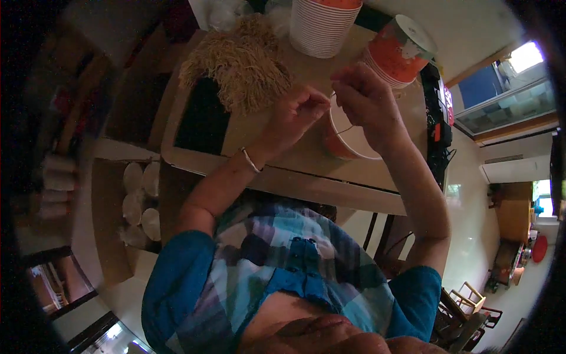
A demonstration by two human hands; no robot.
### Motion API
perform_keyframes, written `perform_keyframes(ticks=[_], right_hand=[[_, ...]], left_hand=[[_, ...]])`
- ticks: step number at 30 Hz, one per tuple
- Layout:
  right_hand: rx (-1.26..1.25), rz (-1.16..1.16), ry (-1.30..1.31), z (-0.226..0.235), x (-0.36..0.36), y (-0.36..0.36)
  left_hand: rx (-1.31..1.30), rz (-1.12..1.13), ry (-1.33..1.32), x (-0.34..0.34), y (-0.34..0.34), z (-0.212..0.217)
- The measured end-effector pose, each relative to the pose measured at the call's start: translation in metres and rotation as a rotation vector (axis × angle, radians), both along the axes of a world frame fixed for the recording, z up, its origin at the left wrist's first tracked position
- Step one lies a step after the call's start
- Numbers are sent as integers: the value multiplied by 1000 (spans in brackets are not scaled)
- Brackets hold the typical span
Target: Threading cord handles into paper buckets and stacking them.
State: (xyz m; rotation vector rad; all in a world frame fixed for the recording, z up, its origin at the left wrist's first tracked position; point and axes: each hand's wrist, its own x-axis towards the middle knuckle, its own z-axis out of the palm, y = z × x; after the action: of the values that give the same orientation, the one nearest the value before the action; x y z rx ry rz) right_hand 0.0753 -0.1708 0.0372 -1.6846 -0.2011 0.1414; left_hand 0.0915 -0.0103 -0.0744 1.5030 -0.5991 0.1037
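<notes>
**Head view: both hands pinch a thin string over a cup**

Head camera looks down on two hands raised close together above a table. The left hand (295, 115) has its fingertips drawn narrow, thumb against forefinger, pinching the end of a thin string (332, 94) that is barely visible between the hands. The right hand (365, 97) is curled, its fingers bent in toward the same string; whether it grips the string firmly or only touches it cannot be told. The two hands nearly touch at the fingertips.

Just under the right hand stands an orange paper cup (345, 141) with a white inside, partly hidden by the wrist. A thin wire-like handle arcs across its mouth. A light bracelet (252, 160) circles the left wrist.

Further out, a pile of tan strings (242, 62) lies on the table (330, 189) beyond the left hand, partly over a dark panel (203, 121). A stack of cups (321, 26) stands at the far edge, and a second stack (398, 53) leans on its side near the right hand. Left of the table, an open cardboard box (109, 218) holds white lids (138, 200).
</notes>
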Motion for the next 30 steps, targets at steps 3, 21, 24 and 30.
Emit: perform_keyframes(ticks=[3, 21, 24, 30], right_hand=[[0, 18, -3, 1, -1, 0], [13, -4, 1, 2, -9, 4], [-3, -19, -32, -1, -6, 2], [-45, -28, -100, -8, -6, -2]], left_hand=[[-86, -3, 88, -1, 0, -3], [157, 186, -90, -2, -4, -17], [176, 187, -99, -4, -6, -11], [82, 127, -124, 4, -4, -26]])
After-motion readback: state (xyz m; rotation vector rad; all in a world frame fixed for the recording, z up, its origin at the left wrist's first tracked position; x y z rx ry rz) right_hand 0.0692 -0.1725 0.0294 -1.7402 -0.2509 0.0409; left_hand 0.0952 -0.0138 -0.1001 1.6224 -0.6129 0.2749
